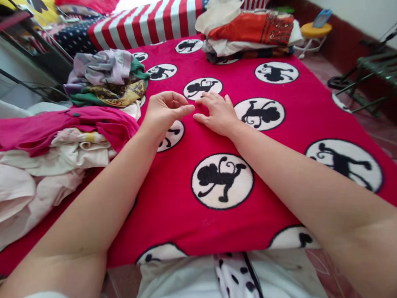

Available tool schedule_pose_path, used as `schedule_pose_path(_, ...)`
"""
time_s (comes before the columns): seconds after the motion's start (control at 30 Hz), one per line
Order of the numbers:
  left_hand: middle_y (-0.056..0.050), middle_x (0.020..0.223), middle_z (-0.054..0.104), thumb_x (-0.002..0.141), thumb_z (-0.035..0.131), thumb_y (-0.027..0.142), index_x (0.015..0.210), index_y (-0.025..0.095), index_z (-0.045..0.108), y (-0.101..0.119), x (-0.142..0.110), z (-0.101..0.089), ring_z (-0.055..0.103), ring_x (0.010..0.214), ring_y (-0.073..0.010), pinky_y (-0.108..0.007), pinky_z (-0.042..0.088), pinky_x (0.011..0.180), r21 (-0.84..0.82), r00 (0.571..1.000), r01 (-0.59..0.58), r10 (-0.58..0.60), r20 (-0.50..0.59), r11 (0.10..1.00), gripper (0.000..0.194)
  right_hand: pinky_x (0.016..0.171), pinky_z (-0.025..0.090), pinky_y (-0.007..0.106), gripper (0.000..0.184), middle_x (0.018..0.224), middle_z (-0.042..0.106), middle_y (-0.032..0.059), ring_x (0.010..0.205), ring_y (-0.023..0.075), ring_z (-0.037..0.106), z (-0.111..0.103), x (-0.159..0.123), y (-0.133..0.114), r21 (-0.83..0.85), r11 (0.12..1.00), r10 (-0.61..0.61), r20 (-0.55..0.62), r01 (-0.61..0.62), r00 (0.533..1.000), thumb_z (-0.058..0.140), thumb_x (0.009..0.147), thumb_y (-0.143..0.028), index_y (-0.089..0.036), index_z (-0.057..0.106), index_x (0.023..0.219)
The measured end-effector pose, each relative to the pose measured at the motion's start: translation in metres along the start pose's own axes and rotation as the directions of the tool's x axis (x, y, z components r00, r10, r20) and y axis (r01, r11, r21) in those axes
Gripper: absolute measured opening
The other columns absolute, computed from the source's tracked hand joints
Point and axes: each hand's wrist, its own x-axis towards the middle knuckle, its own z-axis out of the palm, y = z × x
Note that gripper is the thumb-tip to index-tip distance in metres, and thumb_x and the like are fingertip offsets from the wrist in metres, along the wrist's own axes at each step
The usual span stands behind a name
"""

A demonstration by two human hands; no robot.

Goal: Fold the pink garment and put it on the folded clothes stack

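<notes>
My left hand [166, 113] is in front of me over the magenta monkey-print blanket [174, 197], its fingers curled and the thumb reaching toward them, so the gap is narrow; I cannot tell whether the tips meet, or whether anything thin sits between them. My right hand [217, 113] is just beside it, palm down and fingers loosely spread, with nothing visible in its grasp — whether it presses on the cloth or sits slightly above, I cannot tell.

The blanket lies spread out flat from close to my body to the far side, its white circles each bearing a black monkey figure. To the left of my left hand lies a magenta buttoned garment [64, 125], over rumpled cream clothes [74, 149]. Beyond them is a heap with a lilac-grey garment [101, 67] on top, and a yellow-and-black patterned cloth [118, 93] beneath.

At the far right, well apart from my hands, stands a folded stack: an orange fringed scarf [246, 28] with a beige cloth [218, 13] at its left end. Behind runs a striped red-and-white cover [142, 22] — and off to the right, a yellow-topped stool [316, 29] holds a small blue object [322, 17].
</notes>
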Motion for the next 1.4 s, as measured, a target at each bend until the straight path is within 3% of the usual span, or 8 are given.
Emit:
schedule_pose_path(0.07,0.001,0.064,0.066,0.062,0.083,0.033,0.067,0.022,0.065,-0.022,-0.003,-0.001,0.054,0.057,-0.0120,-0.025,0.040,0.047,0.011,0.995,0.019,-0.018,-0.098,1.000,0.023,0.109,0.018,0.066,0.041,0.145,0.046,0.0087,0.135,0.0331,0.035,0.001,0.001,0.001,-0.002,1.000,-0.011,-0.006,0.011,1.000,0.057,0.086,-0.042,-0.026,0.060,0.123)
schedule_pose_path(0.17,-0.002,0.065,0.068,0.061,0.084,0.035,0.069,0.019,0.067,-0.033,-0.012,-0.002,0.059,0.059,-0.0147,-0.025,0.043,0.047,0.075,0.997,-0.001,0.007,-0.082,0.997,0.024,0.108,0.019,0.065,0.041,0.144,0.047,0.0087,0.134,0.0335,0.036,0.002,0.001,0.003,-0.010,1.000,-0.020,-0.004,0.020,1.000,0.056,0.086,-0.044,-0.026,0.060,0.123)
schedule_pose_path(0.47,-0.003,0.066,0.070,0.061,0.083,0.026,0.071,0.018,0.071,-0.033,-0.008,0.000,0.060,0.058,-0.0154,-0.025,0.049,0.049,0.063,0.995,-0.029,0.035,-0.097,0.998,0.018,0.107,0.021,0.063,0.042,0.142,0.048,0.0103,0.132,0.0337,0.039,0.001,0.002,0.004,-0.056,0.998,-0.038,0.011,0.038,0.999,0.053,0.087,-0.044,-0.024,0.060,0.123)
schedule_pose_path(0.77,-0.002,0.065,0.067,0.070,0.074,0.021,0.073,0.020,0.068,-0.034,-0.007,0.002,0.060,0.057,-0.0149,-0.027,0.051,0.054,0.008,0.997,-0.015,0.015,-0.070,1.000,0.007,0.107,0.021,0.064,0.043,0.142,0.049,0.0096,0.130,0.0329,0.041,0.004,0.004,0.006,-0.061,0.997,-0.038,0.001,0.038,0.999,0.054,0.085,-0.042,-0.025,0.060,0.124)
schedule_pose_path(1.13,0.001,0.059,0.059,0.082,0.067,0.030,0.075,0.018,0.063,-0.030,-0.007,0.002,0.057,0.053,-0.0117,-0.021,0.046,0.051,0.059,0.997,-0.038,0.041,-0.061,0.998,0.014,0.108,0.022,0.063,0.045,0.143,0.048,0.0105,0.132,0.0341,0.040,0.002,0.003,0.004,-0.072,0.997,-0.035,0.014,0.036,0.999,0.053,0.085,-0.041,-0.023,0.059,0.126)
schedule_pose_path(1.4,0.001,0.057,0.059,0.083,0.065,0.028,0.074,0.019,0.063,-0.029,-0.007,0.002,0.056,0.052,-0.0118,-0.021,0.045,0.050,0.082,0.998,-0.050,0.054,-0.043,0.995,0.013,0.105,0.026,0.065,0.044,0.143,0.048,0.0113,0.131,0.0349,0.041,0.003,0.004,0.007,-0.074,0.996,-0.059,0.000,0.058,0.998,0.054,0.085,-0.042,-0.024,0.060,0.124)
